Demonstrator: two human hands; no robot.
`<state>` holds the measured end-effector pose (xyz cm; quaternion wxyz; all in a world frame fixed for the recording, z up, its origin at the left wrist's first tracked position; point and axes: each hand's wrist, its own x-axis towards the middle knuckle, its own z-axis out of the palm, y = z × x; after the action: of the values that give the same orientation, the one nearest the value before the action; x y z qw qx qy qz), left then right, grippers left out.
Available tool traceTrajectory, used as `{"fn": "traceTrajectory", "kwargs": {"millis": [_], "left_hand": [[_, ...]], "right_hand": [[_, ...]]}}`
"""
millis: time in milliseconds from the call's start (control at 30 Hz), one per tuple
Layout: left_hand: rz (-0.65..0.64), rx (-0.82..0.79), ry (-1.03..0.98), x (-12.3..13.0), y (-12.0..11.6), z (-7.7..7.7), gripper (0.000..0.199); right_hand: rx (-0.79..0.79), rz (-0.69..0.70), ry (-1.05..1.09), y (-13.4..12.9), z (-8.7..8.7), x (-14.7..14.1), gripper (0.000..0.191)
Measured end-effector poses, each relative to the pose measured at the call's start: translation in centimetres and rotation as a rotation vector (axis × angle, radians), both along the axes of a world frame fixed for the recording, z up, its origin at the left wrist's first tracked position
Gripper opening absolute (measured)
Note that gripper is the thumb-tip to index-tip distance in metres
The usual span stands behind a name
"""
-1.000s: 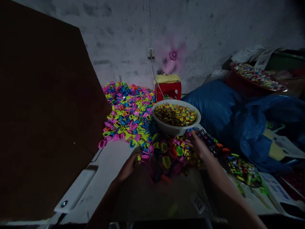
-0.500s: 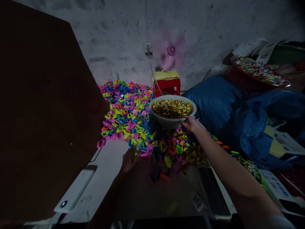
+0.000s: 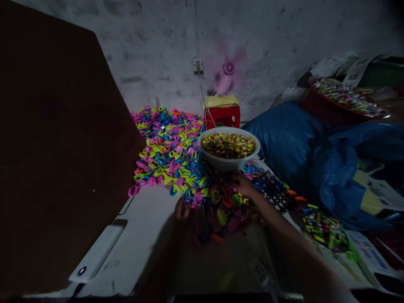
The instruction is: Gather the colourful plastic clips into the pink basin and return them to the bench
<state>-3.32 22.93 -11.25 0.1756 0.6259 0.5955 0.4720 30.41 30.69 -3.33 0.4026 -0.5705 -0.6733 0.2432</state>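
Bowl (image 3: pixel 229 162), white and round, stands at the far edge of a pile of plastic rings (image 3: pixel 170 155), heaped to the rim with small red, yellow and green pieces (image 3: pixel 228 145). One such bowl shows. A second container, a red basin (image 3: pixel 331 110) at the far right, sits atop blue sacks (image 3: pixel 299 143) and carries a mound of mixed coloured bits. A third holder, a flat round tray (image 3: pixel 325 229) near the right edge, bears more small coloured pieces. Beside it lies one black mesh basket (image 3: pixel 273 191), its contents hard to make out.

The rings, pink, yellow, blue, green and orange, spread across the white bench (image 3: pixel 148 235) in numbers too great to count. The left hand (image 3: pixel 182 209) rests at the near edge of the pile, fingers touching rings; whether it grips one cannot be told in the dim light. The right hand (image 3: pixel 244 185) lies on the rings just below the bowl, fingers loosely curled, nothing clearly clamped. The two hands are apart.

Behind the bowl stand one red stool (image 3: pixel 222 117) and one pink fan (image 3: pixel 227 69).
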Motion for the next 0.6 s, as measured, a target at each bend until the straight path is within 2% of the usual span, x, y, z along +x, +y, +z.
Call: {"fn": "traceTrajectory", "kwargs": {"millis": [233,300,400,467,600], "left_hand": [[-0.013,0.035,0.039,0.1,-1.6,0.2,0.043],[-0.039,0.079,0.07,0.2,-2.3,0.2,0.037],[-0.078,0.153,0.118,0.6,-3.5,0.3,0.03],[-0.106,0.186,0.144,1.2,-4.2,0.8,0.03],[-0.196,0.193,0.223,3.1,-5.3,3.0,0.046]], "right_hand": [[0.092,-0.003,-0.118,-5.9,-1.2,0.7,0.028],[0.1,-0.064,-0.117,-7.6,-1.6,1.5,0.033],[0.12,-0.253,-0.121,-9.5,-2.5,3.0,0.042],[0.12,-0.337,-0.141,-10.4,-3.2,3.3,0.045],[0.109,-0.332,-0.19,-11.8,-4.2,1.5,0.041]]}}
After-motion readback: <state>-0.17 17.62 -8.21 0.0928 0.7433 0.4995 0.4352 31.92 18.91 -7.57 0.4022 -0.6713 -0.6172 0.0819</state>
